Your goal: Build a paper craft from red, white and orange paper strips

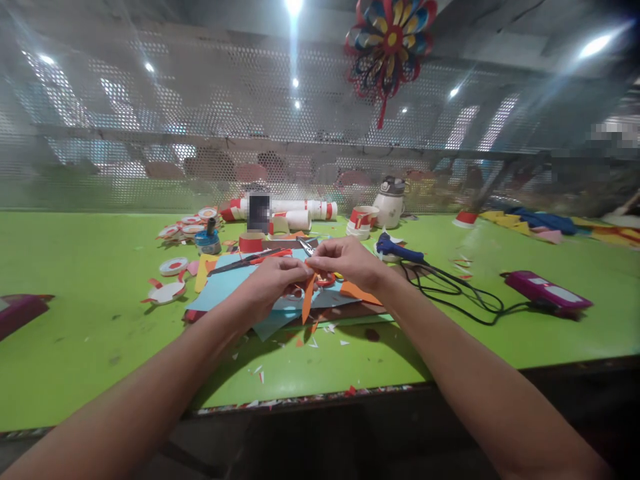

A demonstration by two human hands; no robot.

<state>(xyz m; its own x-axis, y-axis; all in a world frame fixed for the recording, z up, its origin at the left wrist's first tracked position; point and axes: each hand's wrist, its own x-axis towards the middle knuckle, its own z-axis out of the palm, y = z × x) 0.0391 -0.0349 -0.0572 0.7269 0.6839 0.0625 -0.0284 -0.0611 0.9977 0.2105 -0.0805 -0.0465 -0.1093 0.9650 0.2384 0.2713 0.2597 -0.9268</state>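
Both my hands meet over the middle of the green table. My left hand [280, 280] is closed, thumb and fingers pinching the orange paper strip [307, 301] near its top. My right hand [347, 263] is closed on the same strip from the other side, and the strip hangs down between the two. Beneath lie light blue paper sheets [233, 288]. An orange paper piece [357, 291] rests under my right wrist. Scissors with dark blades [240, 262] lie beyond my left hand, and another metal tool [305, 247] is just past my fingertips.
A blue glue gun [400, 248] with a black cord stands at the right, near a purple power strip [547, 293]. At the back are paper cups [363, 220], a white bottle [389, 207] and paper tubes [290, 208]. Paper scraps [260, 373] litter the front edge.
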